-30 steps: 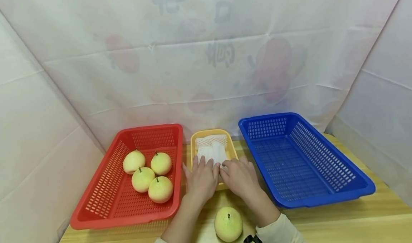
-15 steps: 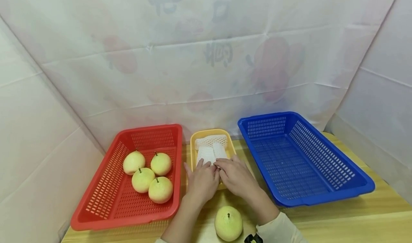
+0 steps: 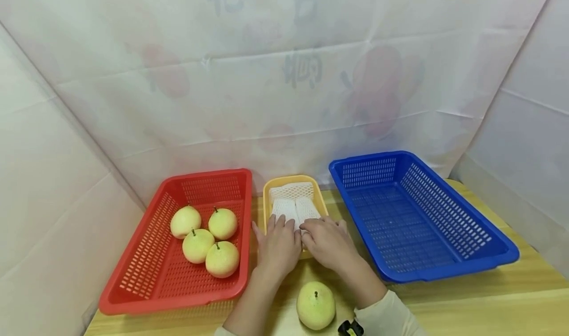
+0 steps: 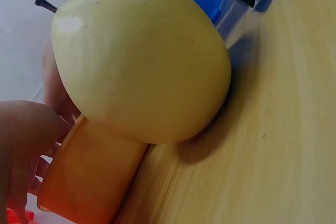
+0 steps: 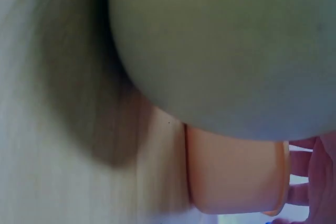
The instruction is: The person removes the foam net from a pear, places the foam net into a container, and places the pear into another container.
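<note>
A small yellow bin (image 3: 292, 179) holds white foam fruit nets (image 3: 306, 208) of open and finer mesh. Side by side, my left hand (image 3: 279, 247) and right hand (image 3: 328, 242) reach over its near rim, fingertips down at the nets' near ends. Their fingertips are hidden, so whether they pinch a net cannot be told. On the table between my forearms stands a yellow pear (image 3: 316, 306), stem up, touched by neither hand. This pear (image 4: 142, 61) fills much of the left wrist view, before the bin's outer wall (image 4: 94, 171).
Left of the bin, a red basket (image 3: 133, 304) holds several pears (image 3: 197, 246). On the right lies a large blue basket (image 3: 400, 232). Behind them hangs a white printed cloth (image 3: 266, 104). A black device (image 3: 350, 328) is near my right sleeve.
My hands stay over the bin with small finger movements. The right-hand net, partly raised earlier, now lies flatter beside the other. The pears and baskets keep their places.
</note>
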{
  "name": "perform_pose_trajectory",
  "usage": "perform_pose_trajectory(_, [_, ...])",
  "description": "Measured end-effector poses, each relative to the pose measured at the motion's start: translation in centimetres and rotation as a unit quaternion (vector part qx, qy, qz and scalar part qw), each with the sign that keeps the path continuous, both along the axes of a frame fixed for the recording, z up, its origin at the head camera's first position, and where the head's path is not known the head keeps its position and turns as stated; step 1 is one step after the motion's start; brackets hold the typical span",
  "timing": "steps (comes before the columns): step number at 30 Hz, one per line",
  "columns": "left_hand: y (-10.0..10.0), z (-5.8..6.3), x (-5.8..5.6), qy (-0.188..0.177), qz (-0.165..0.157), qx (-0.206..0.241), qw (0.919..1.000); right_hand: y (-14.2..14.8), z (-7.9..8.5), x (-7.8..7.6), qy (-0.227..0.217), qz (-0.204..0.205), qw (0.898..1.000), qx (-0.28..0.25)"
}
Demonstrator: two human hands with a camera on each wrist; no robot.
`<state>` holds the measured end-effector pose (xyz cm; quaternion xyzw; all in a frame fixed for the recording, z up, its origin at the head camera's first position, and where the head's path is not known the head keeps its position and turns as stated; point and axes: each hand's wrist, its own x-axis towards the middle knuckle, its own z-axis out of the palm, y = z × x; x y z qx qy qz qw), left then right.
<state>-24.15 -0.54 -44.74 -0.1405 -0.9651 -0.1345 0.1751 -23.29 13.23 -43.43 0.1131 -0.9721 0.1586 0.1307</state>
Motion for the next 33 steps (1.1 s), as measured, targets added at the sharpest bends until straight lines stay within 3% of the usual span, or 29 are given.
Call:
perform_pose_trajectory(8, [0.0,0.2,0.7,-0.01,-0.003,0.001,0.9999,0.1,-0.3,0.5,-0.053,0.006,0.998,0.019])
perform_pose_trajectory(19, [0.3,1.1,1.3,-0.029,-0.01,0.037,0.9988,0.5,1.4,1.0,-0.021,0.027,0.999,0.002])
perform_pose_trajectory(26, [0.1,1.9,2.0,-0.04,-0.04,0.055,0.9969,0.8,1.8,1.4,0.019,0.068,0.997,-0.011])
perform_pose_trajectory(30, [-0.4,3.0,2.4,-0.054,-0.078,0.058,0.9938,1.2,2.6,2.1,0.016,0.079,0.996,-0.025])
perform_pose_trajectory(33, [-1.2,4.8,2.6,-0.067,-0.1,0.052,0.9913,1.4,3.8,2.7,0.01,0.08,0.996,-0.021])
